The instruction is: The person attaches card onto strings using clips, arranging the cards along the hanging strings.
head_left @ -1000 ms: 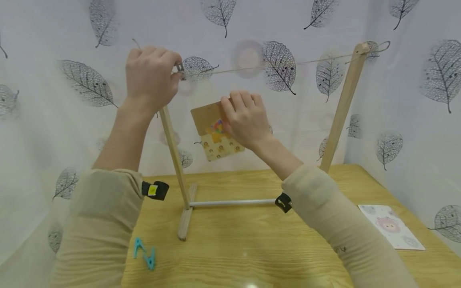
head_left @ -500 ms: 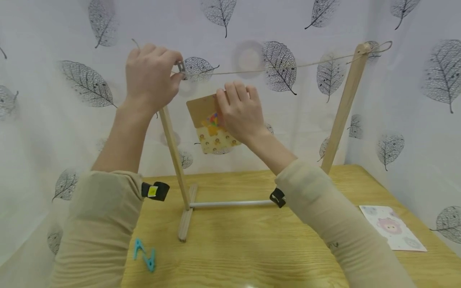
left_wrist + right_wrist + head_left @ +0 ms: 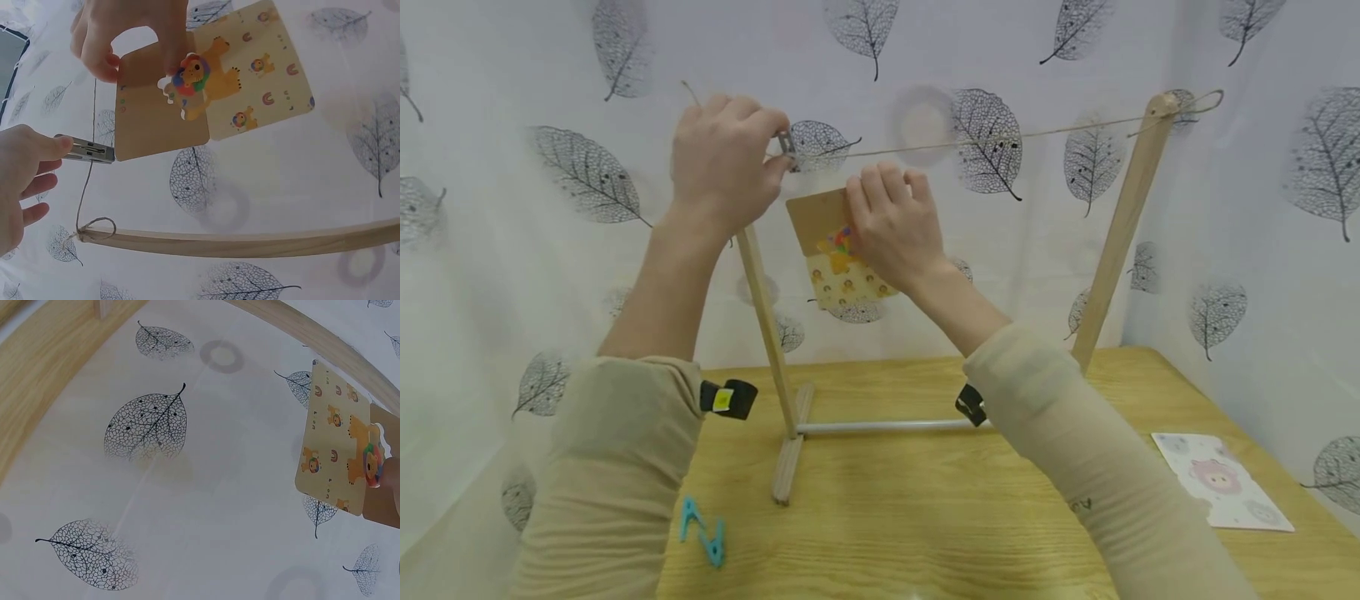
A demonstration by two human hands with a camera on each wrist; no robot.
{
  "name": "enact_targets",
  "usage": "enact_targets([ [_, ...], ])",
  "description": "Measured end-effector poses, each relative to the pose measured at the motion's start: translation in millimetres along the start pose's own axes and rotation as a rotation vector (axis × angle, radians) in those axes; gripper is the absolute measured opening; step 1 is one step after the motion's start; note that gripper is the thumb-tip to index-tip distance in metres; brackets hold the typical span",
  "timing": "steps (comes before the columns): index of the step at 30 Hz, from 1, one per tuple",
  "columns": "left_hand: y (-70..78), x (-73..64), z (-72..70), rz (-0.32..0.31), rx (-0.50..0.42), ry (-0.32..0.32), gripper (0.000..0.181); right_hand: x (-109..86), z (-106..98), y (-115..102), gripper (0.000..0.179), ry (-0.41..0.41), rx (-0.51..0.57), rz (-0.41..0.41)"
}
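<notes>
Counts, head view: two hands, one string (image 3: 1052, 132), two wooden posts (image 3: 1120, 225), one white rod (image 3: 887, 426) low down, one printed sheet (image 3: 1228, 485) and apparently two teal pegs (image 3: 689, 521), close together on the bench (image 3: 887, 517). One grey clip (image 3: 787, 148) is pinched between thumb and forefinger of the left hand (image 3: 722, 162), grip narrow, at the string. One card (image 3: 820, 237) is held by its upper part in the right hand (image 3: 895, 221), grip closed on it; the card is suspended above the bench, just below the string, slightly tilted.

In the left wrist view, the clip is seen lying across the string, its end just beside the card's corner; contact cannot be told. One string loop (image 3: 114, 226) is shown at a post's end, a spot covered by the left hand in the head view. Two panels are made out, one brown, one cream with small lions. In the right wrist view, the cream panel is shown nearer, with a fingertip over the brown one.
</notes>
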State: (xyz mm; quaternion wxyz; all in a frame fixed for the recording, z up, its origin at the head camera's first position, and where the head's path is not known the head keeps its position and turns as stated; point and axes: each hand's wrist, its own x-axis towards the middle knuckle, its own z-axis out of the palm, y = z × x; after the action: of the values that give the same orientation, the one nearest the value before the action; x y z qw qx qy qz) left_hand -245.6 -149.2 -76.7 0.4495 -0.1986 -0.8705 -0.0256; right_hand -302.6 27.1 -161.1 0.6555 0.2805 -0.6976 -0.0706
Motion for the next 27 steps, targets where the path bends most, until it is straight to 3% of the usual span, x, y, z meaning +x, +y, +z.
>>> enact_targets([
  [13, 3.5, 1.0, -0.8, -0.012, -0.008, -0.054, 0.028, 7.2, 6.8, 1.7, 0.02, 0.047, -0.023, -0.001],
  [27, 3.0, -0.4, -1.7, -0.001, -0.015, -0.042, 0.024, 11.6, 11.8, -2.4, 0.02, 0.072, -0.106, 0.01],
])
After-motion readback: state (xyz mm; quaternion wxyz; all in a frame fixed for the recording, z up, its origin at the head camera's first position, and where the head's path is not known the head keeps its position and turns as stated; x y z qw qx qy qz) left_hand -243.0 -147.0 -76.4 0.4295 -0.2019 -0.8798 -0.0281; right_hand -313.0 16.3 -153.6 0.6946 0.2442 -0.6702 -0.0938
